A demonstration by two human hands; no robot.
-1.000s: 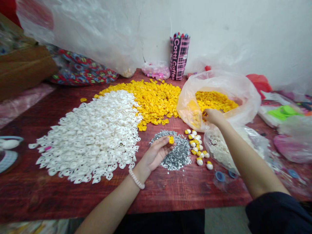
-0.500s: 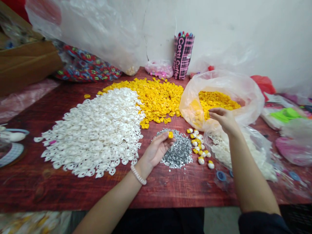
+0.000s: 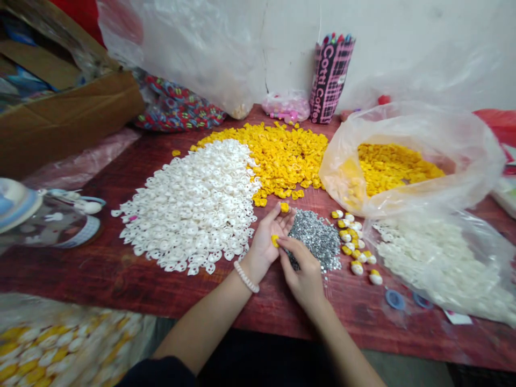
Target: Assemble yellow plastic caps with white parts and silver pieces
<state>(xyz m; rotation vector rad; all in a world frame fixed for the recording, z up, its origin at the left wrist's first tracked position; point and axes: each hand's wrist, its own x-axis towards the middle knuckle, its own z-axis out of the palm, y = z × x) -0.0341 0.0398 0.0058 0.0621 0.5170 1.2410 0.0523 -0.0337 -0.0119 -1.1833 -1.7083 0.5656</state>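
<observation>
My left hand [image 3: 264,242], palm up with a beaded band at the wrist, pinches a small yellow piece [image 3: 284,207] between thumb and fingers. Over its palm, my right hand [image 3: 302,269] grips a second yellow piece [image 3: 274,241] at its fingertips. Silver-grey bits [image 3: 316,236] lie in a pile just behind and right of the hands. To the left spreads a heap of white pieces [image 3: 189,204], with a heap of yellow pieces [image 3: 286,156] behind. Several yellow-and-white assembled pieces [image 3: 357,267] sit to the right of the silver pile.
An open plastic bag [image 3: 463,156] with yellow pieces and a clear bag of white pieces [image 3: 439,258] are at the right. A cardboard box [image 3: 80,113] and a clear jar [image 3: 52,220] stand left. A patterned cup-shaped bag [image 3: 332,80] is against the wall.
My right hand has moved left from the open plastic bag to my left palm, now with a yellow piece at its fingertips. The view has shifted left.
</observation>
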